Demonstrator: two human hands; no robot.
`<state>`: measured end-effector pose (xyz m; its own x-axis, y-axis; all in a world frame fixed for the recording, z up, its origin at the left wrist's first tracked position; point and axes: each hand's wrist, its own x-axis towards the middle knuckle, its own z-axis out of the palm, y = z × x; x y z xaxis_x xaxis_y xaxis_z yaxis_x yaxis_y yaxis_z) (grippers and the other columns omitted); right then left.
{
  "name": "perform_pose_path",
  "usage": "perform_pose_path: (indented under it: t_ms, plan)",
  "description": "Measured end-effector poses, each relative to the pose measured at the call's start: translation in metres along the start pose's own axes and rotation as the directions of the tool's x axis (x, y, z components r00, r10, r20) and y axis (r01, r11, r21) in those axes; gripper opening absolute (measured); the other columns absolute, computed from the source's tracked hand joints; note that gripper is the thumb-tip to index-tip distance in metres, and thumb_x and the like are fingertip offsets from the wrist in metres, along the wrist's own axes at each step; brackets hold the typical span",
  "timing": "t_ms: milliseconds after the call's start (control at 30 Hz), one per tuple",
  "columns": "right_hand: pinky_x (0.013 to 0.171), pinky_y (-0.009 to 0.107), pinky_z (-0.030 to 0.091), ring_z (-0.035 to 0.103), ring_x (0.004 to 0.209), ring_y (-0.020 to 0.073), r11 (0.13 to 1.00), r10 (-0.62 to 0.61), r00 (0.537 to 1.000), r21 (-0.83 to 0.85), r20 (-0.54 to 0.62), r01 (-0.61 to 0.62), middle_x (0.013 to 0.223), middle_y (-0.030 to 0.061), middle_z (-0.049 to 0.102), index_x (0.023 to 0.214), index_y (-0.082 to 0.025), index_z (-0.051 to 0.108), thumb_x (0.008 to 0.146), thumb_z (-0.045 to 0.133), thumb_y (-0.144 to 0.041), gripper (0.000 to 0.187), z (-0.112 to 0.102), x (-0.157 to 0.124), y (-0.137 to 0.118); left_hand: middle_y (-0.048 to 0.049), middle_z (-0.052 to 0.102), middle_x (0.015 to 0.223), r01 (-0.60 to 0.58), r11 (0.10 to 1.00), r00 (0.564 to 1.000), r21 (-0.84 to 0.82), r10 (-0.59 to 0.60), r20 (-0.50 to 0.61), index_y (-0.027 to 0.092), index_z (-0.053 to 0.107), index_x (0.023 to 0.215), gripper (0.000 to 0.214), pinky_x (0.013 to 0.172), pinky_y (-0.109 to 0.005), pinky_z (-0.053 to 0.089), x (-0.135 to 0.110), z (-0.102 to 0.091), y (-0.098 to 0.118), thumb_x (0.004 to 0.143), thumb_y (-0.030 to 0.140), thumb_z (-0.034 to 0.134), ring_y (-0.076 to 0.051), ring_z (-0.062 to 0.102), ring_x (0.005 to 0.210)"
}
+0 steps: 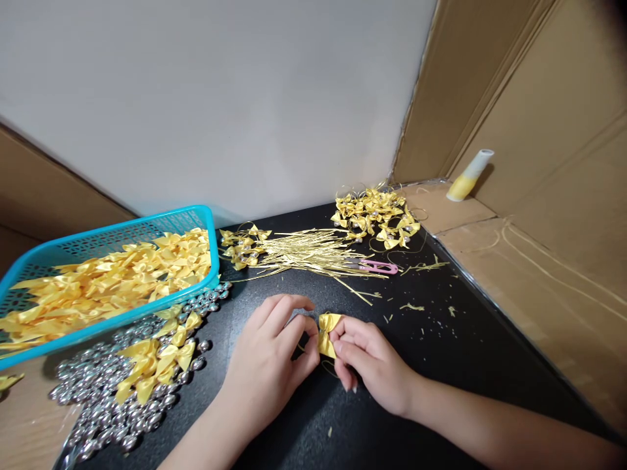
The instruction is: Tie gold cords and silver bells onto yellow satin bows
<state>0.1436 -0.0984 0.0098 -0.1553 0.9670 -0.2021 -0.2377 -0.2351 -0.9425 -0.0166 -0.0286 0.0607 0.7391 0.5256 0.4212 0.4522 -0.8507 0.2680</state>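
1. Your yellow satin ribbon bow point(325, 344) sits between your hands, just above the black tabletop point(392, 424); its right edge is hidden behind fingers.
2. Your right hand point(371, 358) grips that bow between thumb and fingers.
3. Your left hand point(279, 343) curls beside the bow's left edge, thumb and index tips close together; you cannot tell whether they pinch anything.
4. A thin cord loop point(330, 369) shows below the bow, its ends hard to make out.
5. Beyond your hands lies a heap of thin gold strips point(308, 251), partly covering the blades of pink-handled snips point(379, 266).
6. Yellow bows with silver beads and gold cord point(375, 212) pile behind, too tangled to count.
7. To the left, loose yellow bows point(147, 369) hide some shiny silver beads point(108, 398).
8. Behind them, a turquoise perforated plastic basket point(214, 248) of yellow bows is cut off by the left edge.
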Motion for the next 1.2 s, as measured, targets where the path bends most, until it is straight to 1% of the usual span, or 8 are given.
perform_pose_path:
  t_ms: [600,733,767,833,933,1067,1133,1200]
  plan:
    - [0.047,0.022,0.038,0.044,0.044,0.0085,0.998,-0.032,0.999,0.05,0.027,0.03,0.051,-0.0045,0.053,0.083,-0.017,0.047,0.089,0.05,-0.053,0.036,0.001,0.002,0.006,-0.0057,0.061,0.092,0.038,0.999,0.987,0.01,-0.036,-0.154,0.02,0.059,0.075,0.013,0.075,-0.033,0.048,-0.004,0.004,0.008,0.081,0.009,0.06,-0.02,0.058,0.085]
    - [0.047,0.021,0.038,0.046,0.047,0.0085,0.999,-0.044,0.999,0.029,0.031,0.043,0.056,-0.0041,0.053,0.085,-0.017,0.048,0.089,0.049,-0.054,0.036,0.001,0.002,0.006,-0.0073,0.059,0.096,0.241,0.965,0.932,-0.099,-0.259,-0.252,0.02,0.056,0.088,0.01,0.078,-0.036,0.048,-0.007,-0.004,0.004,0.08,0.018,0.062,-0.022,0.058,0.09]
    - [0.047,0.021,0.038,0.046,0.047,0.0085,0.998,-0.055,0.998,0.005,0.024,0.055,0.056,-0.0039,0.054,0.086,-0.018,0.048,0.09,0.049,-0.052,0.035,0.001,0.002,0.006,-0.0062,0.059,0.091,0.333,0.924,0.907,-0.189,-0.369,-0.203,0.02,0.055,0.087,0.009,0.073,-0.035,0.049,-0.006,-0.007,0.003,0.081,0.023,0.06,-0.021,0.059,0.084]
    - [0.049,0.022,0.039,0.047,0.048,0.0087,0.994,-0.091,0.996,-0.06,0.001,0.091,0.057,-0.0034,0.054,0.086,-0.018,0.048,0.093,0.046,-0.048,0.031,0.0,0.002,0.007,-0.0021,0.058,0.073,0.518,0.763,0.846,-0.387,-0.525,0.097,0.02,0.054,0.079,0.016,0.058,-0.029,0.048,-0.004,-0.009,0.002,0.085,0.035,0.054,-0.018,0.058,0.067]
    - [0.052,0.023,0.042,0.049,0.05,0.0098,0.966,-0.18,0.983,-0.195,-0.026,0.172,0.059,-0.0027,0.055,0.086,-0.018,0.049,0.096,0.043,-0.04,0.025,-0.003,0.0,0.007,0.0005,0.055,0.057,0.717,0.455,0.697,-0.529,-0.444,0.563,0.018,0.055,0.063,0.039,0.051,-0.024,0.042,-0.001,-0.008,0.005,0.087,0.047,0.047,-0.014,0.053,0.053]
    - [0.056,0.022,0.041,0.051,0.054,0.0101,0.865,-0.341,0.94,-0.403,-0.034,0.299,0.062,-0.0027,0.056,0.081,-0.02,0.047,0.097,0.041,-0.027,0.019,-0.006,-0.001,0.005,-0.0006,0.059,0.062,0.774,0.222,0.626,-0.593,-0.413,0.661,0.015,0.061,0.068,0.04,0.05,-0.022,0.038,0.0,-0.002,0.01,0.086,0.049,0.049,-0.012,0.052,0.053]
    - [0.057,0.022,0.041,0.053,0.056,0.0102,0.81,-0.41,0.912,-0.468,-0.025,0.352,0.064,-0.0025,0.057,0.079,-0.021,0.047,0.096,0.041,-0.023,0.018,-0.006,-0.001,0.004,-0.0004,0.059,0.062,0.76,0.213,0.639,-0.614,-0.417,0.646,0.015,0.061,0.068,0.04,0.051,-0.022,0.038,-0.001,0.0,0.011,0.087,0.047,0.048,-0.012,0.052,0.054]
    - [0.059,0.022,0.042,0.054,0.058,0.0103,0.77,-0.449,0.893,-0.511,-0.01,0.382,0.066,-0.0023,0.056,0.079,-0.021,0.047,0.096,0.04,-0.021,0.018,-0.007,-0.002,0.002,-0.0005,0.06,0.063,0.725,0.283,0.681,-0.628,-0.425,0.596,0.015,0.061,0.068,0.038,0.055,-0.022,0.039,-0.002,0.0,0.012,0.088,0.044,0.048,-0.012,0.052,0.058]
